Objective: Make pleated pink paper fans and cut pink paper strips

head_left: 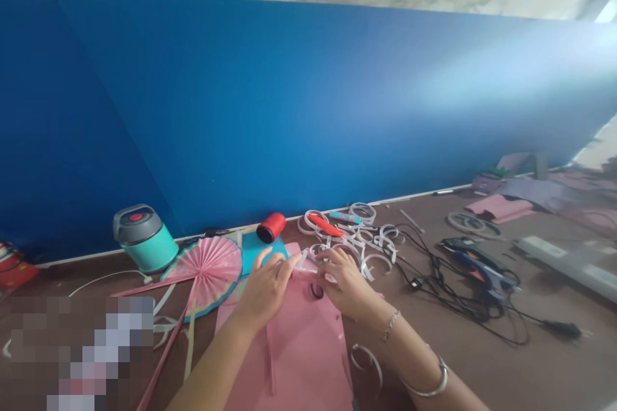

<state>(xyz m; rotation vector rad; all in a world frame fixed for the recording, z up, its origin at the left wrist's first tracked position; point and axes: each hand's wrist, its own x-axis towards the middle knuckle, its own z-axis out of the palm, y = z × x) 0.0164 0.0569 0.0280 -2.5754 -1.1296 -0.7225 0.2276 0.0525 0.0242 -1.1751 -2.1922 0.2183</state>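
Both my hands meet over a pink paper sheet lying on the brown table. My left hand pinches one end of a small white paper strip. My right hand, with bracelets on the wrist, pinches the other end of the same strip. A small dark ring lies on the pink sheet just below my right fingers. Several curled white paper rings lie right behind my hands.
A pink folded paper fan lies to the left, with a teal speaker behind it. A red thread spool rests by the blue wall panel. A blue glue gun and black cables lie to the right.
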